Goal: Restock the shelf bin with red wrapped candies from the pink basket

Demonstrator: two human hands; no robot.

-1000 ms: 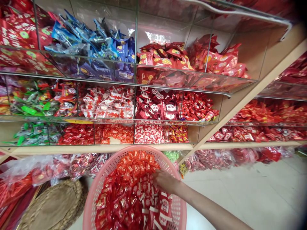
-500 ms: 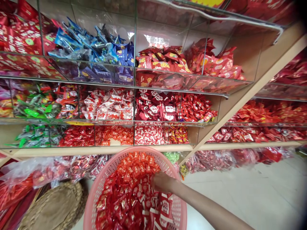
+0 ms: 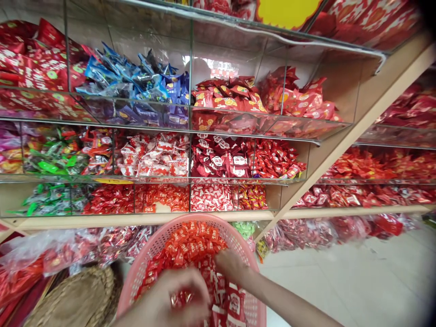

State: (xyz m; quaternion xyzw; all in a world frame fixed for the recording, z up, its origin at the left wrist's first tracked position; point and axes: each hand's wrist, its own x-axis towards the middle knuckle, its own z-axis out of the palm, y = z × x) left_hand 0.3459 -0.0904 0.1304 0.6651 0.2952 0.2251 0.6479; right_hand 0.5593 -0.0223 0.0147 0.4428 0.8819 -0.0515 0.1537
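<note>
A pink perforated plastic basket in front of me is filled with small wrapped candies in orange-red, red, and red-and-white wrappers. My left hand hangs over the basket's near left part, blurred, its fingers curved and apart with candies showing between them. At the basket's right side, my right hand reaches down onto the candies. Its fingertips are hidden, so I cannot make out whether it grips any. Larger red packets lie below it, near the right wall.
Clear-fronted shelf bins of wrapped candy rise behind the basket. A slanting wooden upright divides the shelving. Plastic bags of candy line the tiled floor. A round woven basket sits at lower left.
My left hand has come into view over the basket from below. My right hand remains at the candies on the right. The view has tilted up slightly.
</note>
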